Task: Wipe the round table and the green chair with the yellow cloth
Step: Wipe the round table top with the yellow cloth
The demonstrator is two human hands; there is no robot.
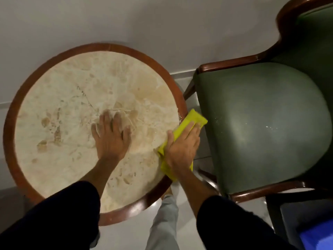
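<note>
Round table: I see the round table with a cream marble-patterned top and brown wooden rim (12, 123) filling the left and centre of the frame, close to a pale wall at the top.
Yellow cloth: the folded yellow cloth (193, 117) lies at the table's right edge, centre-right of the frame, draped over the rim; its far end sticks out past the fingertips toward the chair, and its near end shows below the palm.
Right hand: my right hand (182, 147) lies flat on top of the cloth, fingers extended and together, thumb on the table side, pressing it down rather than clenching it.
Left hand: my left hand (110, 134) rests open on the bare marble near the table's centre, fingers spread, holding nothing; it sits just left of the cloth hand, apart from it.
Green chair: the green upholstered chair with a dark wooden frame (261, 114) fills the right of the frame, just beside the table; small pale specks show on the seat. The cloth's far end reaches toward the seat's left edge; I cannot tell if it touches.
Sleeves: dark sleeves (54, 219) cover both forearms at the bottom of the frame.
</note>
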